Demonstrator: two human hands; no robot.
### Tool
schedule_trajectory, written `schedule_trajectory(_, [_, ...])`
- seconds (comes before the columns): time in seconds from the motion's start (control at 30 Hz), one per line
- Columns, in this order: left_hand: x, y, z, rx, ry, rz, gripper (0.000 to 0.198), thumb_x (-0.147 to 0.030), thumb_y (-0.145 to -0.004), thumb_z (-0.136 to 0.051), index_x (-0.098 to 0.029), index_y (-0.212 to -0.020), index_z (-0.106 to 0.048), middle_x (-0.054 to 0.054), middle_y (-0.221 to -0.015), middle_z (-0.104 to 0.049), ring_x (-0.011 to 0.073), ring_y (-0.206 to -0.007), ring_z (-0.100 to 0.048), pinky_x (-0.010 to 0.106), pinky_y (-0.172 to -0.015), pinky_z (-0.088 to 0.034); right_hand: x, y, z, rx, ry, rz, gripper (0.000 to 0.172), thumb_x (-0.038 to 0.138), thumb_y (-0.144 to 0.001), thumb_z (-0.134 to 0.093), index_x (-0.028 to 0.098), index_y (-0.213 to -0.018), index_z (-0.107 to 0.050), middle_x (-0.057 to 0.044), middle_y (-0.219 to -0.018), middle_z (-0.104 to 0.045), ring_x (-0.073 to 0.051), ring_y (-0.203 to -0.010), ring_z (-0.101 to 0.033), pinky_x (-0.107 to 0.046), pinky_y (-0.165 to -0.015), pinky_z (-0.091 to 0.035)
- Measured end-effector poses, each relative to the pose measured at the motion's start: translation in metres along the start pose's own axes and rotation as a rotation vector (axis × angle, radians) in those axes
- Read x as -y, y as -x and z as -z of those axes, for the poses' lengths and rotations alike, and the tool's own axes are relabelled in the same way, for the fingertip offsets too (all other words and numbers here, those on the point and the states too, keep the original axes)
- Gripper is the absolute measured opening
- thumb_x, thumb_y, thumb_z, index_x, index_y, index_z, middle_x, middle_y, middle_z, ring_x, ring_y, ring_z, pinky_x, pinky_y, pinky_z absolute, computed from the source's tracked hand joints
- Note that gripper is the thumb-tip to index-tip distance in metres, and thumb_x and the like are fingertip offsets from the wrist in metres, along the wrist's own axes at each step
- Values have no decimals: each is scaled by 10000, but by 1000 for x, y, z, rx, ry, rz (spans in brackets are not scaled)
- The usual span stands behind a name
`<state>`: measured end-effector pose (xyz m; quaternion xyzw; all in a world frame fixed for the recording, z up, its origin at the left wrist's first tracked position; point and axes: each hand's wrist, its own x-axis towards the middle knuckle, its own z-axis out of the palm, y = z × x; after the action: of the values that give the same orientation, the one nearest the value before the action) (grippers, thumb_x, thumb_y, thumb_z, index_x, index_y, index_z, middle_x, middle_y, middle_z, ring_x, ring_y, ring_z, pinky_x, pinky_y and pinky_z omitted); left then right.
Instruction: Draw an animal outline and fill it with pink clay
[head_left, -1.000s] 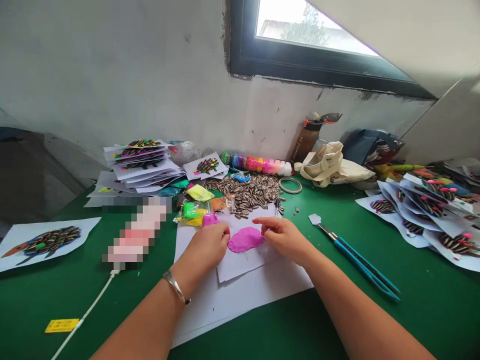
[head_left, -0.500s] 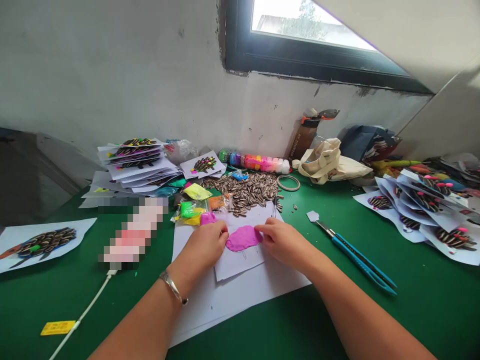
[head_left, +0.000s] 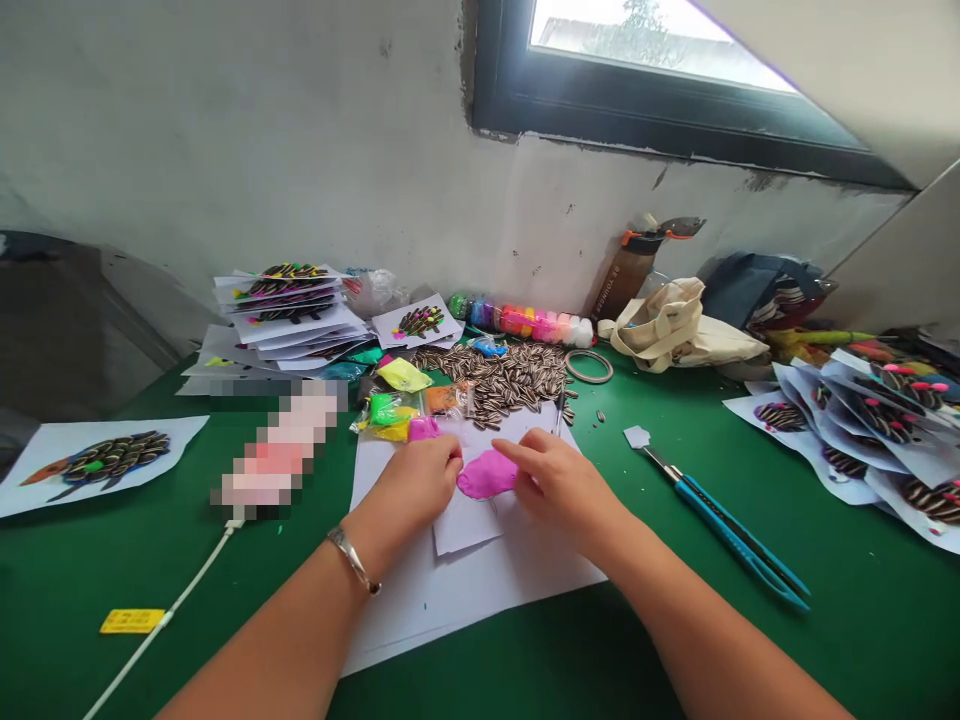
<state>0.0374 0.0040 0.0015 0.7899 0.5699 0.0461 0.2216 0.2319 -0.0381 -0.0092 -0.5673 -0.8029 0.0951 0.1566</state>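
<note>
1. Landmark: the pink clay patch [head_left: 486,474], lying flat on a small white sheet [head_left: 461,535], which rests on larger paper [head_left: 480,592], perhaps a clean mat over the green surface [head_left: 675,620].
2. Left hand [head_left: 421,478] at the patch's left edge, fingers curled in together. Probably steadying the sheet or edge; cannot tell whether anything is pinched.
3. Right hand [head_left: 564,485] over the patch's right side. Index finger stretched across its upper part, apart from the thumb and the folded fingers; seems placed for light pressing rather than gripping. Contact unclear.
4. Beyond the patch: sunflower seeds [head_left: 517,382] in a loose heap, likely kept off the working area yet within reach. Bagged clay [head_left: 388,412] beyond and left, probably handy there.
5. Right of the patch: blue tweezers [head_left: 742,540], laid aside, a small white scrap [head_left: 637,437] at the tip.
6. Hidden: the patch's right end, under the right hand; drawn lines below it show only partly. The pen [head_left: 560,412] beyond is slim and hard to read.
7. Far left of the patch, a pixelated object [head_left: 277,455] with a white cable [head_left: 196,580]; identity lost. Far right, seed pictures [head_left: 862,425] overlap and run off the frame; no count possible.
</note>
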Motion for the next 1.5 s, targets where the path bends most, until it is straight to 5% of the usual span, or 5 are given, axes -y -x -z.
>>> schedule_trajectory(0.3, [6, -1, -5, -26, 1, -18, 185, -222, -896, -433, -208, -806, -594, 51, -833, -691, 203, -742, -596, 285, -573, -316, 15, -2, -4, 49, 114, 72, 256, 443, -918, -518, 304, -1049, -688, -72, -1059, -582, -244, -999, -491, -380, -844, -374])
schedule_trajectory(0.73, [7, -2, -7, -41, -2, -35, 206, -246, -891, -413, -216, -766, -574, 43, -773, -665, 199, -704, -580, 288, -553, -295, 5, -4, -11, -71, 86, 88, 347, 437, -949, -468, 305, -1223, -636, -104, -1257, -548, -277, -1149, -475, -431, -948, -394])
schedule_trajectory(1.0, [8, -2, -8, -36, -11, -35, 204, -253, -892, -408, -218, -771, -568, 47, -771, -662, 202, -695, -573, 290, -545, -280, 10, -7, -15, 21, 137, 82, 358, 498, -946, -442, 341, -1184, -658, -88, -1348, -522, -308, -1237, -438, -488, -984, -388])
schedule_trajectory(1.23, [8, -2, -8, -39, -5, -33, 186, -235, -885, -427, -217, -775, -577, 42, -776, -664, 204, -719, -582, 288, -555, -300, 4, -6, -14, 11, 138, 26, 466, 485, -946, -445, 324, -1380, -501, -117, -1484, -389, -326, -1339, -360, -511, -1060, -335])
schedule_trajectory(1.5, [6, 0, -5, -26, -7, -33, 202, -231, -898, -421, -211, -823, -607, 57, -829, -683, 212, -741, -595, 291, -567, -320, 8, -5, -13, 98, 170, 48, 415, 535, -945, -416, 374, -1296, -568, -90, -1503, -379, -333, -1378, -310, -564, -1060, -296])
